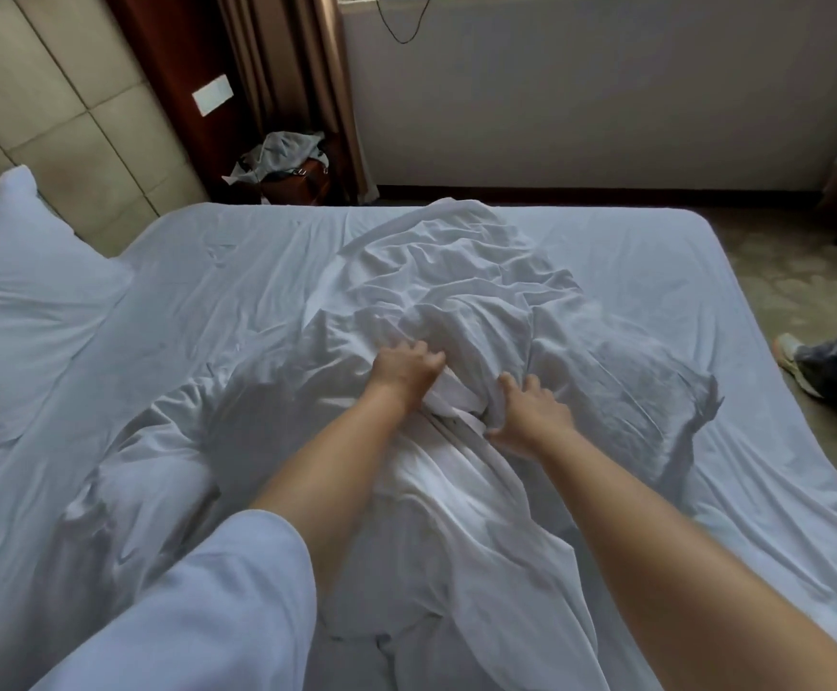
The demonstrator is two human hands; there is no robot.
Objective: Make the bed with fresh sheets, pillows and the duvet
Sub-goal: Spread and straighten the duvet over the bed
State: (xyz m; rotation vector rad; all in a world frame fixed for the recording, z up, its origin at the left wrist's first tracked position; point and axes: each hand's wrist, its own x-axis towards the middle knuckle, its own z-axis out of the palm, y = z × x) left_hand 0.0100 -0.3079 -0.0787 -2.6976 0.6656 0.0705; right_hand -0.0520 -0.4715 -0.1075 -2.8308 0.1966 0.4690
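A padded beige headboard wall (47,92), brown curtains (286,67), a white far wall (605,102) and patterned carpet (780,271).

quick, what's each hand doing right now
Left hand: fingers curled, gripping the bunched duvet.
Right hand: fingers curled into the same duvet.

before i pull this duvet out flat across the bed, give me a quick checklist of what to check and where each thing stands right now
1. Left hand has hold of the duvet: ok, fingers curl into the bunched cloth.
2. Right hand has hold of it: ok, it pinches a fold beside the left.
3. Sheet on the mattress: ok on the far side, which lies smooth; near right edge is wrinkled, not ok.
4. Duvet free to spread: not ok, it is crumpled in a ridge down the middle.
5. Pillow out of the way: ok, it sits at the head end, clear of the duvet.
6. Duvet corners located: cannot tell, none shows in the heap.
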